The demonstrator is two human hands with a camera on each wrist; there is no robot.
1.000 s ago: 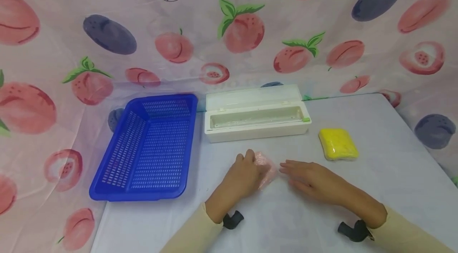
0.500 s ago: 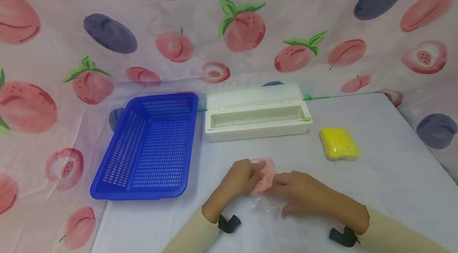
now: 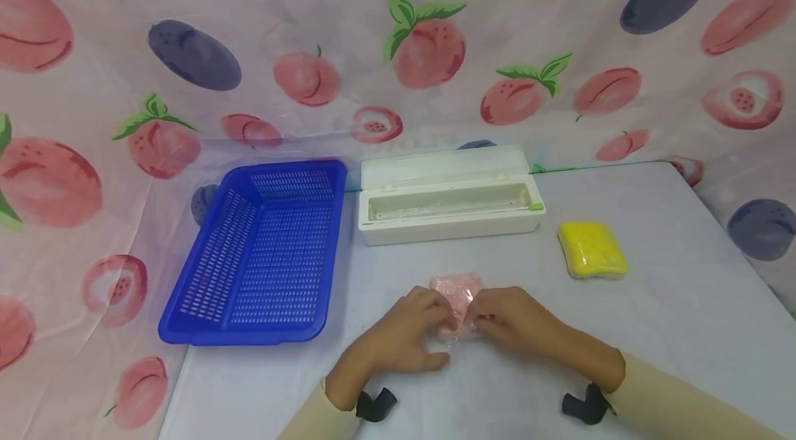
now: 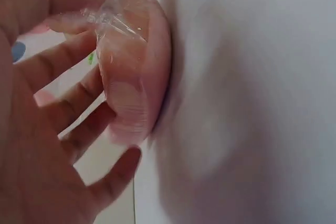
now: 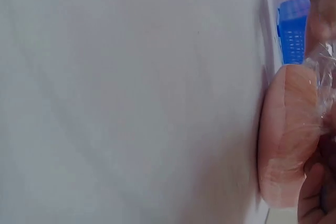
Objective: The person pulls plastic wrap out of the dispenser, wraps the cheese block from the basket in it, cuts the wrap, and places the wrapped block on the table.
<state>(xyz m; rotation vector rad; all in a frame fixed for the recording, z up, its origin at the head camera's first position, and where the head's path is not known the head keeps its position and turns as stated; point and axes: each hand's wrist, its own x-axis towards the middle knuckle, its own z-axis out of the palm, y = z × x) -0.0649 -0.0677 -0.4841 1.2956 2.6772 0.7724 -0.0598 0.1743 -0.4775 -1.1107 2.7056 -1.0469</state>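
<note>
A soft-looking pink block point(image 3: 459, 288) in clear plastic wrap lies on the table between my hands. My left hand point(image 3: 407, 329) is on its left side, fingers spread and lightly bent, fingertips at the block's side in the left wrist view. The left thumb stands apart, near the wrap. From the right, my right hand point(image 3: 513, 319) pinches the gathered clear wrap point(image 4: 110, 14) on the block's near upper side. Close up in the right wrist view, the block point(image 5: 286, 140) sits on the white cloth, its top partly hidden by fingers and film.
To the left stands a blue perforated basket point(image 3: 326, 274). A long white box point(image 3: 454, 227) with its lid raised stands behind the hands, with a green tab at its right end. A yellow wrapped block point(image 3: 593, 250) lies to the right. A fruit-print curtain point(image 3: 435, 101) hangs behind the table.
The pink block has been turned and drawn nearer, and loose wrap came into view. My right hand moved left to the film and pinches it; the left hand came nearer and its thumb spread out.
</note>
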